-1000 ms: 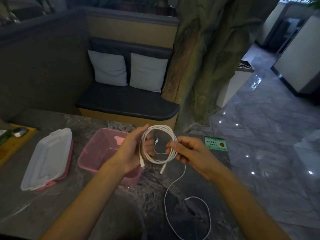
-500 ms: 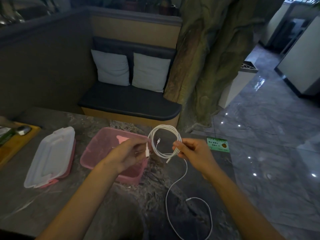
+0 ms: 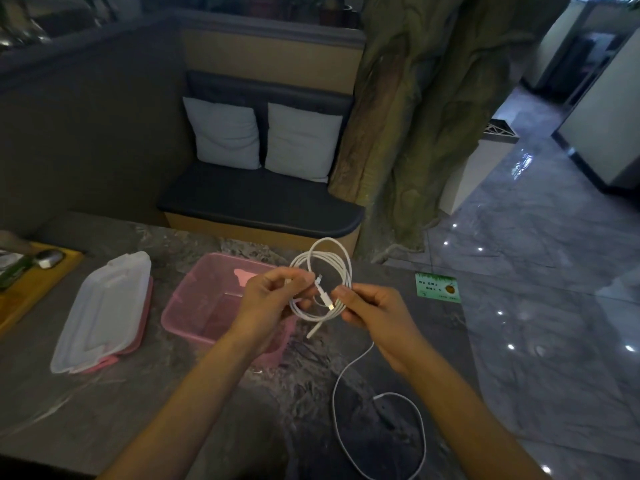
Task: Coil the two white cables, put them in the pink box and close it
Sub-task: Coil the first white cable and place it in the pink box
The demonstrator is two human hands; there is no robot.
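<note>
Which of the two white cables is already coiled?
The coiled cable held up between both hands beside the pink box. The other cable trails loose across the table.

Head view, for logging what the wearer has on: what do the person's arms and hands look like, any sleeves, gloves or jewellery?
Both forearms are bare up to the bottom edge of the picture; no sleeves show. The left hand and the right hand wear no gloves, and no ring, watch or bracelet is visible on fingers or wrists. The light is dim, so finer marks cannot be told.

Marble table (image 3: 173, 410), pink box (image 3: 194, 306) (open), lid (image 3: 104, 306), cable (image 3: 419, 420)
</note>
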